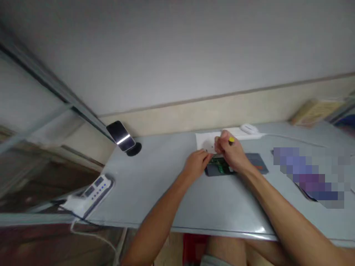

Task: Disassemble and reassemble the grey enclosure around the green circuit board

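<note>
My right hand is wrapped round a screwdriver, of which the yellow and dark handle end sticks out above the fist; its tip is hidden. Under the hand lies an opened dark grey device with a green circuit board showing inside. My left hand rests at the device's left end, its fingers drawn together close to the board; what they hold, if anything, is too small to tell. A white sheet with tiny dark specks lies just behind both hands.
A phone leans on a round black stand at the back left. Nearer is a white power strip with cables. Behind my right hand lies a white mouse-shaped object. A yellowish box stands far right; a blurred-out item lies right.
</note>
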`<state>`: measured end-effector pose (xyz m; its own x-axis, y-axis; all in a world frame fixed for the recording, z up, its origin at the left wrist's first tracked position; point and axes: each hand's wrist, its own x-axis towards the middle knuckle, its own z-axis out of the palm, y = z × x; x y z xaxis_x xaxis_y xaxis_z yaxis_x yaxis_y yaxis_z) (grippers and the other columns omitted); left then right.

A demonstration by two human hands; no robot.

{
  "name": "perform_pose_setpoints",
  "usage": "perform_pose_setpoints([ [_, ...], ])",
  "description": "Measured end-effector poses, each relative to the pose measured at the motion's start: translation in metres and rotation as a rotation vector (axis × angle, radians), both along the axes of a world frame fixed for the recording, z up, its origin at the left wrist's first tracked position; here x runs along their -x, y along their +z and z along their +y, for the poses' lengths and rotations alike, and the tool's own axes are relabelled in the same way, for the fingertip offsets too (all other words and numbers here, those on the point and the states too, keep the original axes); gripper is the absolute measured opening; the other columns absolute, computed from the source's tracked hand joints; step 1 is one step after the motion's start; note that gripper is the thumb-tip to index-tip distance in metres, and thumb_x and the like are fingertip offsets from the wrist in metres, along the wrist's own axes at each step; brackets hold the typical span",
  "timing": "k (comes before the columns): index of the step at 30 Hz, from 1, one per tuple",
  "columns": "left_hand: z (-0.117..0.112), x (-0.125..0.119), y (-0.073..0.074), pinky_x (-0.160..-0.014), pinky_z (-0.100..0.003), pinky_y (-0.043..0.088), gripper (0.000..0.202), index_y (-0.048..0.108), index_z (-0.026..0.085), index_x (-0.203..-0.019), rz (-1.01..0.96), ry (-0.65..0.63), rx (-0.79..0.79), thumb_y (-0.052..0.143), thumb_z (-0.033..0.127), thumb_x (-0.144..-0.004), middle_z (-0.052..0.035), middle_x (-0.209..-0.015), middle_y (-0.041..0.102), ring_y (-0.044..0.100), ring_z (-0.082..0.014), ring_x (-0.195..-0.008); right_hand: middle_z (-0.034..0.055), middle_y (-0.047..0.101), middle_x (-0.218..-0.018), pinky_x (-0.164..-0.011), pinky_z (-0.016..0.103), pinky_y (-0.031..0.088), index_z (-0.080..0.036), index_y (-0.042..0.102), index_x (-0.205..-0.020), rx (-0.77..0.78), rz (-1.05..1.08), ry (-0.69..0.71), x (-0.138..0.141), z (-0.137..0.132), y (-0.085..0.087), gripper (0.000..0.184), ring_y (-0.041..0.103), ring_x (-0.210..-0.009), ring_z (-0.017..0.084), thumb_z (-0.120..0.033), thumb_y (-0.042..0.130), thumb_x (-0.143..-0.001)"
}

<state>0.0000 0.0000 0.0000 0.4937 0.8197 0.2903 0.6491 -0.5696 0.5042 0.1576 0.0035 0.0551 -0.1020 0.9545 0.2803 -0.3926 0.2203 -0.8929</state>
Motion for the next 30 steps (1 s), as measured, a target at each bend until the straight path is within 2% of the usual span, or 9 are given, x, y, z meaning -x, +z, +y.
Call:
perform_pose_setpoints([
  [2, -0.001, 0.000, 0.001, -0.077, -0.027, 0.046, 0.036, 0.062, 0.018, -0.082, -0.003, -0.002, 0.000, 0.041, 0.033, -0.106, -0.0039, -0.086, 0.064, 0.061, -0.0175, -0.085, -0.0045, 0.037, -0.061, -0.045, 0.026, 0.025, -0.026, 0.059, -0.083, 0.038, 0.021, 0.043, 0.000, -0.003, 0.008, 0.046, 0.029, -0.049, 0.011, -0.072, 0.058, -0.084],
  [4, -0.001, 0.000, 0.002, -0.077, -0.027, 0.046, 0.036, 0.062, 0.018, -0.082, -0.006, -0.003, -0.002, 0.041, 0.033, -0.106, -0.0037, -0.086, 0.064, 0.061, -0.0173, -0.084, -0.0025, 0.042, -0.065, -0.046, 0.028, 0.031, -0.025, 0.063, -0.088, 0.064, 0.040, 0.067, -0.001, -0.006, 0.014, 0.047, 0.036, -0.051, 0.012, -0.072, 0.055, -0.086],
  [7, -0.001, 0.000, 0.002, -0.077, -0.028, 0.046, 0.037, 0.063, 0.018, -0.082, -0.012, -0.005, -0.007, 0.040, 0.034, -0.106, -0.0040, -0.085, 0.064, 0.061, -0.0176, -0.084, 0.0008, 0.053, -0.078, -0.056, 0.030, 0.043, -0.024, 0.065, -0.081, 0.078, 0.065, 0.061, -0.001, -0.008, 0.017, 0.038, 0.050, -0.062, 0.014, -0.061, 0.069, -0.081],
  [10, 0.000, 0.000, 0.001, -0.077, -0.028, 0.046, 0.037, 0.064, 0.018, -0.082, -0.014, 0.000, -0.002, 0.040, 0.034, -0.106, -0.0042, -0.085, 0.064, 0.061, -0.0178, -0.084, 0.0018, 0.058, -0.089, -0.064, 0.030, 0.048, -0.023, 0.061, -0.075, 0.089, 0.097, 0.029, 0.000, -0.009, 0.014, 0.040, 0.060, -0.074, 0.015, -0.057, 0.080, -0.073],
  [13, -0.001, 0.000, 0.002, -0.077, -0.028, 0.046, 0.038, 0.064, 0.018, -0.082, -0.022, 0.009, 0.007, 0.040, 0.034, -0.106, -0.0041, -0.085, 0.064, 0.061, -0.0174, -0.083, -0.0014, 0.051, -0.073, -0.059, 0.026, 0.045, -0.023, 0.054, -0.072, 0.061, 0.114, 0.015, 0.005, -0.008, 0.010, 0.043, 0.054, -0.065, 0.013, -0.058, 0.079, -0.075],
  [17, -0.002, 0.000, 0.005, -0.077, -0.027, 0.046, 0.038, 0.062, 0.018, -0.080, -0.025, 0.005, 0.017, 0.040, 0.034, -0.106, -0.0037, -0.084, 0.063, 0.061, -0.0172, -0.084, -0.0057, 0.032, -0.059, -0.045, 0.024, 0.028, -0.024, 0.053, -0.074, 0.032, 0.134, 0.000, 0.009, -0.007, 0.009, 0.043, 0.029, -0.049, 0.010, -0.063, 0.071, -0.081],
  [21, -0.002, 0.000, 0.006, -0.076, -0.027, 0.046, 0.038, 0.062, 0.018, -0.080, -0.028, 0.007, 0.023, 0.040, 0.035, -0.106, -0.0033, -0.084, 0.062, 0.060, -0.0168, -0.082, -0.0017, 0.044, -0.069, -0.053, 0.028, 0.038, -0.026, 0.066, -0.096, 0.082, 0.183, 0.055, 0.006, -0.007, 0.014, 0.037, 0.041, -0.057, 0.013, -0.062, 0.063, -0.087],
  [26, -0.001, 0.000, 0.003, -0.078, -0.028, 0.047, 0.038, 0.063, 0.018, -0.082, -0.028, 0.006, 0.007, 0.039, 0.035, -0.107, -0.0042, -0.086, 0.064, 0.061, -0.0176, -0.084, 0.0003, 0.058, -0.083, -0.064, 0.029, 0.044, -0.024, 0.064, -0.084, 0.092, 0.155, 0.055, 0.002, -0.009, 0.014, 0.034, 0.056, -0.070, 0.014, -0.050, 0.083, -0.073],
  [30, -0.002, 0.000, 0.003, -0.079, -0.029, 0.047, 0.038, 0.063, 0.018, -0.083, -0.005, 0.015, 0.001, 0.038, 0.034, -0.107, -0.0051, -0.087, 0.065, 0.062, -0.0183, -0.085, -0.0047, 0.051, -0.068, -0.055, 0.026, 0.036, -0.027, 0.058, -0.086, 0.034, 0.105, 0.039, 0.008, -0.008, 0.009, 0.039, 0.045, -0.057, 0.012, -0.053, 0.084, -0.071],
])
